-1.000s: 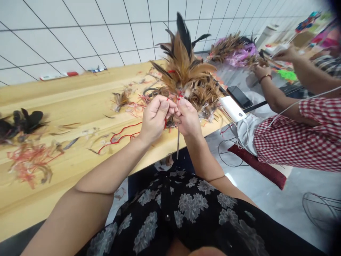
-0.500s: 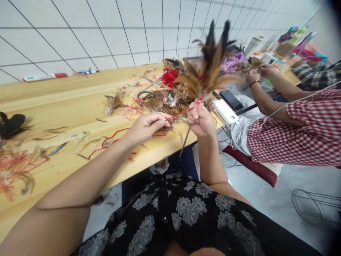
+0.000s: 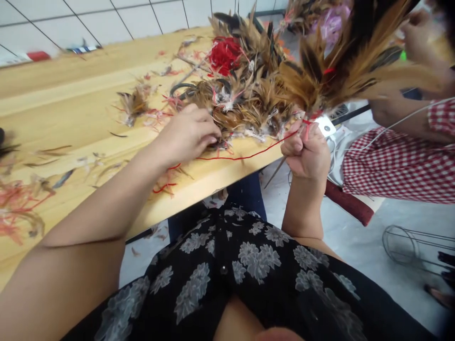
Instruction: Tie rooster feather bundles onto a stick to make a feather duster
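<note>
My right hand (image 3: 306,150) is closed around the stem of a brown and black feather bunch (image 3: 316,78), held upright over the table's front edge. Red yarn (image 3: 245,157) is wound round the bunch's base, and its loose length sags leftward to the table. The thin stem (image 3: 274,174) sticks out below my fist. My left hand (image 3: 194,132) is at the near left edge of a pile of small brown feather tufts (image 3: 259,102). Its fingers are curled down and pressed together; whatever lies between the fingertips is hidden.
A red bundle (image 3: 224,56) lies behind the pile, near a black loop (image 3: 181,89). Loose feathers and red scraps (image 3: 21,213) litter the wooden table (image 3: 71,113). To the right sits a co-worker in a red checked garment (image 3: 401,163). A white device (image 3: 325,126) shows behind my right hand.
My left hand has let go of the red yarn and moved left to the feather pile. My right hand, with the feather bunch, now appears further right; the view has shifted down.
</note>
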A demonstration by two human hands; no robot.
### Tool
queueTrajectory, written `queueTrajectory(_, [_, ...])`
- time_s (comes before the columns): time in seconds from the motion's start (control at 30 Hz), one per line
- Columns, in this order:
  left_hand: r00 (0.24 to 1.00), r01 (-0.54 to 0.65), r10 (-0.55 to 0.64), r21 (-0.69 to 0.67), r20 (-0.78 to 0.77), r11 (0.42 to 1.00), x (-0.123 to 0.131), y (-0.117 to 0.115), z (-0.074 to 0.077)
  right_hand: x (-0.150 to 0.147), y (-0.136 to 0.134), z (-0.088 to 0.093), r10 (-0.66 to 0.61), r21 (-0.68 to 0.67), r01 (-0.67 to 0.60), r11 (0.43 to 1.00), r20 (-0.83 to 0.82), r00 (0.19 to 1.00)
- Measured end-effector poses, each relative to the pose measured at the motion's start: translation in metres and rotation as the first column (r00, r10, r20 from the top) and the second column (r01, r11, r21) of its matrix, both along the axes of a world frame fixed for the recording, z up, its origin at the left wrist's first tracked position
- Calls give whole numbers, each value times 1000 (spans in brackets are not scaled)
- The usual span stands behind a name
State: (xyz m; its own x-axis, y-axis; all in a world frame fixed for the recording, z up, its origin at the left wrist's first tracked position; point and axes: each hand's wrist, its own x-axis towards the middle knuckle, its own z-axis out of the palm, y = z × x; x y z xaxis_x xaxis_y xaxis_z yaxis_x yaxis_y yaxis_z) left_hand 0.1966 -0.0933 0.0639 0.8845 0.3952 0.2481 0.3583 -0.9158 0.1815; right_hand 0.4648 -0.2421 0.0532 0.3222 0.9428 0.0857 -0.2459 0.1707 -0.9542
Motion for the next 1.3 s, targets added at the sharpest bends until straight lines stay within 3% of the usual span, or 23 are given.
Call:
queueTrajectory(0.07, [996, 54, -51, 32, -79, 998, 13, 1, -14, -2, 2, -3, -8, -21, 9, 1000, 13, 1000])
queueTrajectory(0.2, [979, 23, 2, 120, -204, 993, 22, 8, -37, -14, 7, -9, -12, -21, 11, 1000, -37, 999])
queueTrajectory(0.43, [990, -21, 29, 63, -136, 998, 7, 18, -35, -27, 21, -21, 6, -64, -10, 998, -67, 998])
queueTrajectory(0.57, [989, 9, -1, 54, -145, 999, -2, 23, -44, -37, 28, -20, -3, -97, -4, 995, -70, 998])
queueTrajectory(0.67, [998, -51, 53, 40, -40, 998, -9, 30, -46, -46, 31, -18, -26, -163, 17, 986, -54, 998])
queueTrajectory(0.77, [983, -139, 132, 48, 130, 989, -22, 39, -32, -52, 32, -19, -6, -172, -8, 985, -83, 997])
queueTrajectory(0.93, [891, -298, 256, 60, 375, 953, -45, 32, 14, -61, 38, -18, 28, -227, -62, 972, -150, 988])
queueTrajectory(1.03, [904, -170, 101, 134, 415, 976, -44, 13, 32, -68, 43, -15, 64, -268, -103, 958, -153, 986])
queueTrajectory(1.17, [903, 44, -135, 226, 407, 973, -27, -7, 34, -77, 50, -14, 127, -296, -153, 943, -104, 986])
queueTrajectory(1.3, [949, 79, -157, 274, 275, 958, -12, -11, 28, -89, 53, -14, 218, -316, -206, 926, 3, 976])
